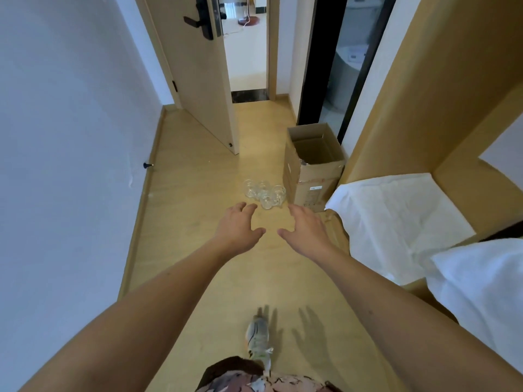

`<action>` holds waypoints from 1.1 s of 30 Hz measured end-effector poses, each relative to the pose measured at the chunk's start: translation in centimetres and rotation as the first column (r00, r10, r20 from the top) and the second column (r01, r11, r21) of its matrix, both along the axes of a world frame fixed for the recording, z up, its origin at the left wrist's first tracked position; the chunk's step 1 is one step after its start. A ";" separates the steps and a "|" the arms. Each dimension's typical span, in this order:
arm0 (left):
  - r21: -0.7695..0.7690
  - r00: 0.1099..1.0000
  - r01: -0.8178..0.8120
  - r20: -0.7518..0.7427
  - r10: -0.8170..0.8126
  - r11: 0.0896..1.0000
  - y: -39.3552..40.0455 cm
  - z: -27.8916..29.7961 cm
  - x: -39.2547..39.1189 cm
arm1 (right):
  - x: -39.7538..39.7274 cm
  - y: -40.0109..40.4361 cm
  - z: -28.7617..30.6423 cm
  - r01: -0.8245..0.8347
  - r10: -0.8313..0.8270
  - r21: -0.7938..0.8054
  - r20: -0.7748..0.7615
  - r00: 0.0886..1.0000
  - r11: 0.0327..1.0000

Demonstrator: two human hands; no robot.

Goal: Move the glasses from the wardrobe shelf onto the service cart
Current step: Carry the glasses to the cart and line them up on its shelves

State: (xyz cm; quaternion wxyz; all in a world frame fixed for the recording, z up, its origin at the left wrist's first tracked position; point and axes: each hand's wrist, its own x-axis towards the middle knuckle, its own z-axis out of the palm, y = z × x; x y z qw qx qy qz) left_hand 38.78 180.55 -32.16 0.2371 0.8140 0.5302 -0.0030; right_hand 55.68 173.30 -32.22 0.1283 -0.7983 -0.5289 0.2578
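Observation:
Several clear glasses [264, 193] stand clustered on the wooden floor in the hallway, just left of a cardboard box. Both my arms stretch forward and down toward them. My left hand [240, 227] hovers a little short of the glasses with fingers spread and loosely bent, holding nothing. My right hand [304, 230] hangs beside it, fingers likewise spread and empty. Neither hand touches a glass. No wardrobe shelf or service cart shows in this view.
An open cardboard box [312, 168] stands on the floor right of the glasses. A wooden door [198, 80] stands open ahead. White cloths [396, 219] lie on a wooden ledge at right. The white wall [70, 137] runs along the left. My foot [259, 339] is below.

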 end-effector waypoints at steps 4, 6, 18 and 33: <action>-0.013 0.999 0.038 -0.008 -0.038 0.999 6.2 -0.3 1.4 | 0.5 5.5 -0.8 0.045 -0.045 -0.048 -0.003 0.999 0.998; -0.010 0.999 0.043 -0.014 -0.043 0.999 9.1 -0.5 1.8 | 0.8 8.0 -1.4 0.050 -0.051 -0.060 -0.013 0.999 0.997; -0.077 0.995 0.045 -0.089 -0.052 0.996 22.0 -3.4 6.9 | 6.4 20.7 -5.5 0.050 -0.063 -0.157 -0.073 0.995 0.986; -0.221 0.969 -0.248 -0.034 0.246 0.943 36.2 -13.4 18.7 | 18.8 37.2 -15.6 0.059 -0.117 -0.261 -0.214 0.970 0.963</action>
